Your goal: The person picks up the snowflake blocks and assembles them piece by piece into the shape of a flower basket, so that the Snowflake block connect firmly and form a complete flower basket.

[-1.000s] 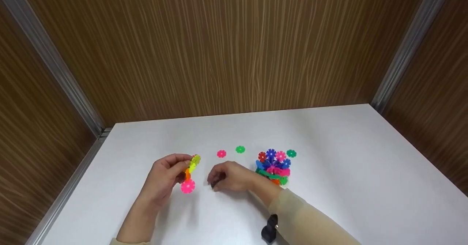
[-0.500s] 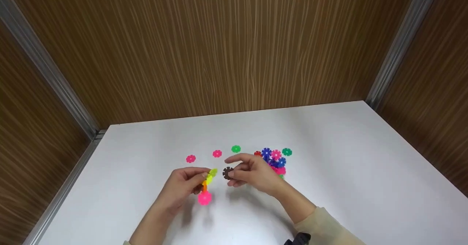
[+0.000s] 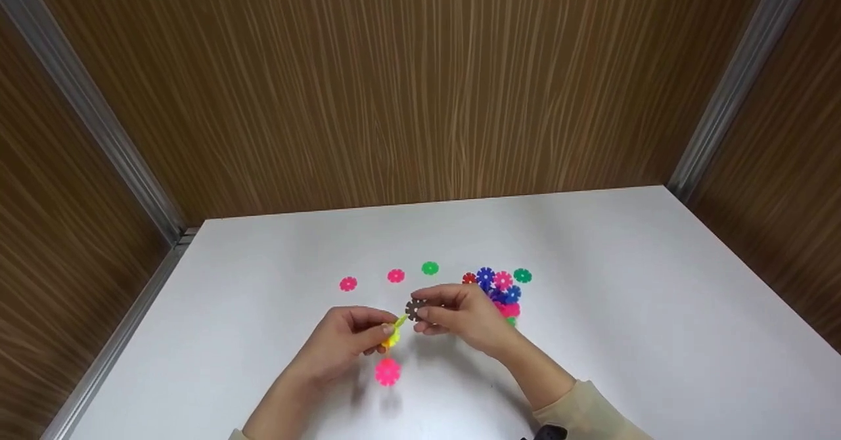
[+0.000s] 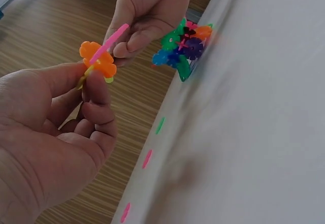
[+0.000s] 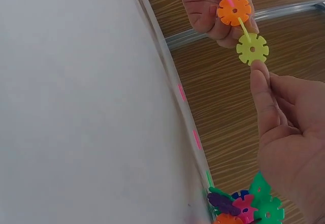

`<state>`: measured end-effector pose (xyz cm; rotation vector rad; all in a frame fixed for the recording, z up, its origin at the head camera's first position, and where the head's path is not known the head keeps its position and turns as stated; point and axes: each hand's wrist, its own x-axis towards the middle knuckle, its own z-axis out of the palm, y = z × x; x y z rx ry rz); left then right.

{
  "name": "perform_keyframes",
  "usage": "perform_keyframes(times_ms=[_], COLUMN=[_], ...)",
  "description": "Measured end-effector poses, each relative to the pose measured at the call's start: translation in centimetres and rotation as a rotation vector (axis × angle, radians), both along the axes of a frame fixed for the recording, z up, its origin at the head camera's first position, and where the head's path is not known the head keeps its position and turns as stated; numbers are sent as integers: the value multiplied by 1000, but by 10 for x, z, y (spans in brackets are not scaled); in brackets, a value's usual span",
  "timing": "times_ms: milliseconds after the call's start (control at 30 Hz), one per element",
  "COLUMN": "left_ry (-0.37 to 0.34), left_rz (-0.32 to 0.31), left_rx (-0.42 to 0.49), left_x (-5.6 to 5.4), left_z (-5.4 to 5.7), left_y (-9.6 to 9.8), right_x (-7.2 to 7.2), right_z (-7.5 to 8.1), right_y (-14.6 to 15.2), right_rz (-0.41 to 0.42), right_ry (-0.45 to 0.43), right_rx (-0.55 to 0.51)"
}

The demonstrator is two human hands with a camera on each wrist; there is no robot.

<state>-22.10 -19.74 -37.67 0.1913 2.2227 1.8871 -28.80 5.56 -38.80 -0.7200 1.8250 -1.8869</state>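
My left hand (image 3: 380, 332) pinches a short chain of snowflake discs: a yellow-green disc (image 3: 393, 335) at the top, an orange disc (image 5: 234, 10) in the middle, a pink disc (image 3: 387, 372) hanging below. My right hand (image 3: 426, 313) pinches a brown disc (image 3: 415, 308) and holds it against the yellow-green disc's upper edge. In the right wrist view the brown disc is hidden behind my fingertips (image 5: 260, 74), which touch the yellow-green disc (image 5: 252, 48). The left wrist view shows the orange disc (image 4: 99, 61) above my left thumb.
A pile of mixed-colour discs (image 3: 499, 290) lies just right of my right hand. Loose on the white table (image 3: 624, 282) are two pink discs (image 3: 348, 284) (image 3: 395, 275) and two green discs (image 3: 430, 268) (image 3: 522, 274). Wooden walls (image 3: 407, 85) enclose the table on three sides.
My right hand lifted off the table with a brown disc and brought it to the chain's top. My left hand moved right and down with the chain, uncovering a pink disc.
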Motion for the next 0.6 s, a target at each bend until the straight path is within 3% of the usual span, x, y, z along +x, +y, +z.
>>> perform_keyframes(times_ms=[200, 400, 600], left_ry=[22, 74, 115], left_rz=[-19, -25, -36], left_rx=[-25, -32, -54], left_x=[0, 0, 0], left_z=[-2, -4, -4], left_y=[-1, -2, -2], right_x=[-2, -3, -1], right_z=[-2, -1, -2], right_y=[4, 7, 4], right_rz=[58, 55, 72], right_ry=[24, 108, 126], right_rx=[24, 94, 108])
